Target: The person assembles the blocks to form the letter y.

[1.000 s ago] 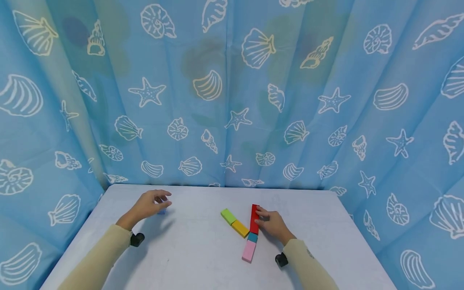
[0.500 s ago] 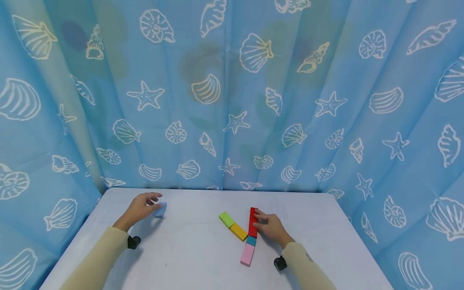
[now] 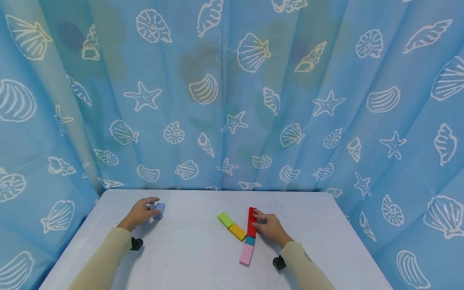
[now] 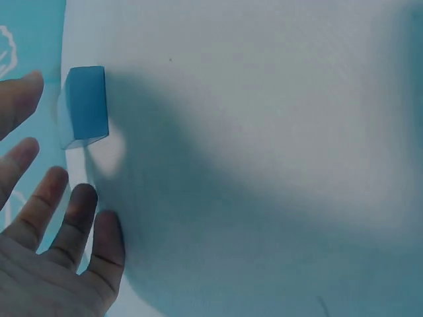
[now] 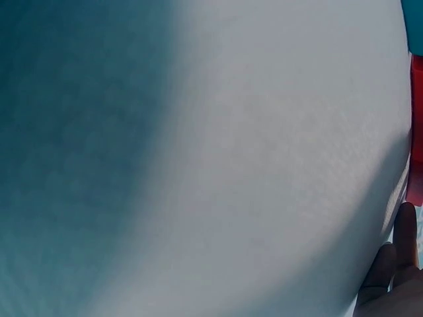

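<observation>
On the left of the table, a light blue block (image 3: 159,211) stands beside my left hand (image 3: 139,213). In the left wrist view the fingers (image 4: 79,205) are spread and relaxed, and a gap shows between them and the blue block (image 4: 89,104). My right hand (image 3: 272,228) rests its fingertips along the right side of a long red block (image 3: 251,222). At that block's near end a teal block (image 3: 250,241) and a pink block (image 3: 246,255) continue the row. The right wrist view catches only a strip of the red block (image 5: 417,132) and some fingers (image 5: 404,238).
A yellow block (image 3: 237,232) and a lime green block (image 3: 226,220) lie end to end, slanting away to the left from the row. The white-covered table (image 3: 195,257) ends at a blue curtain (image 3: 224,100) with shell prints.
My left hand has drawn back to the left, leaving the blue block in plainer sight. The right hand stays at the red block. The head view has shifted slightly.
</observation>
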A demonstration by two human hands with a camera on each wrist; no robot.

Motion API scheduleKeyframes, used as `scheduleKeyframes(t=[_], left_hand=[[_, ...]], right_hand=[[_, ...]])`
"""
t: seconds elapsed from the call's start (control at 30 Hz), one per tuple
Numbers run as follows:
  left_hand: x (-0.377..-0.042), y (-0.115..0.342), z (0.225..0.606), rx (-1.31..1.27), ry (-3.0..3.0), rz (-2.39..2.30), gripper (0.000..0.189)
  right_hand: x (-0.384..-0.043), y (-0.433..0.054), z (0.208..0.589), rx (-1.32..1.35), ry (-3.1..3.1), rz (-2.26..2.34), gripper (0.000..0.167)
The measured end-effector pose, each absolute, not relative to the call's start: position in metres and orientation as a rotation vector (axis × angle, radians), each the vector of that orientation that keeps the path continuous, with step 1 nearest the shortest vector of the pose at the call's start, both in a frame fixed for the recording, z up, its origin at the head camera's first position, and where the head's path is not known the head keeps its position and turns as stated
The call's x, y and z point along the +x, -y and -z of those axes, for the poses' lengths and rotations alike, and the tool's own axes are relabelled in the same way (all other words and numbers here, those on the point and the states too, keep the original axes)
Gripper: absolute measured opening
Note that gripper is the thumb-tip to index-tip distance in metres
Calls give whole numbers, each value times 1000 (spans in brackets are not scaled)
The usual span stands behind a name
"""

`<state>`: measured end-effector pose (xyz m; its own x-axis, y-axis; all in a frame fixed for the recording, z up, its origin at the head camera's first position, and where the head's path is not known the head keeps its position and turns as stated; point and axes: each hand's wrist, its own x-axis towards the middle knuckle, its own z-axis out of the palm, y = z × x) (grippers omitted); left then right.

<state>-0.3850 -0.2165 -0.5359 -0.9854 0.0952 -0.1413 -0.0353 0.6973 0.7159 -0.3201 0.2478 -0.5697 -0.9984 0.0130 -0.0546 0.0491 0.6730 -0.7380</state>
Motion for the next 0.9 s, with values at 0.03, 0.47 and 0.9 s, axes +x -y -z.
scheduleKeyframes(t=[0.03,0.47,0.9], left_hand=[[-386,216,537,29,-2723,-1170,56],[-395,220,547,-106,-2566,-1309,58],[-386,210,538,-86,-2645,-1150,53]], right_hand=[[-320,-247,569,53,-2825,1260,46],[-320,-245,567,87,-2823,1260,45],[-319,-246,570,53,-2826,1266,45]])
